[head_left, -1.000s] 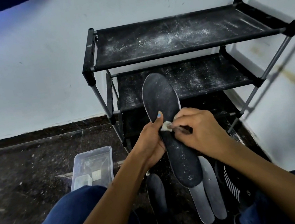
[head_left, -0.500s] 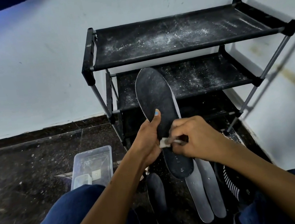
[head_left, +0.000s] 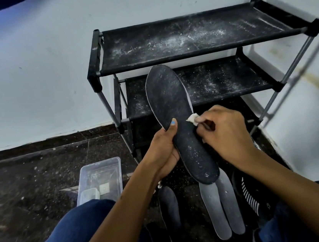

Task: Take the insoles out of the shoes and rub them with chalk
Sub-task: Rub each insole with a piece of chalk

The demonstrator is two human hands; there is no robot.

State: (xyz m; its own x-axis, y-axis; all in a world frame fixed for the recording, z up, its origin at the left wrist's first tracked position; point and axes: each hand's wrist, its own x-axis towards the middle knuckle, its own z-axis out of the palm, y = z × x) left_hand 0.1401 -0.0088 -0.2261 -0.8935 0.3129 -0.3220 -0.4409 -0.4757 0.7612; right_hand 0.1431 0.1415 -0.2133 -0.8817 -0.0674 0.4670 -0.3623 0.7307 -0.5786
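My left hand (head_left: 163, 150) grips a dark insole (head_left: 173, 107) by its left edge, thumb on top, holding it upright in front of the rack. White dust streaks its surface. My right hand (head_left: 224, 135) pinches a small white piece of chalk (head_left: 193, 119) against the insole's right edge near the middle. Two grey insoles (head_left: 221, 209) lie side by side on the floor below. Another dark insole (head_left: 170, 206) lies to their left. A black shoe with white stripes (head_left: 250, 196) sits under my right forearm, partly hidden.
A black three-tier shoe rack (head_left: 194, 36), dusted with chalk, stands against the white wall. A clear plastic box (head_left: 99, 178) holding small items sits on the dark floor at the left. My knees in blue trousers (head_left: 72, 238) fill the bottom of the view.
The chalk in my right hand has slid from the insole's left middle across to its right edge. The insole shifted slightly in my left hand.
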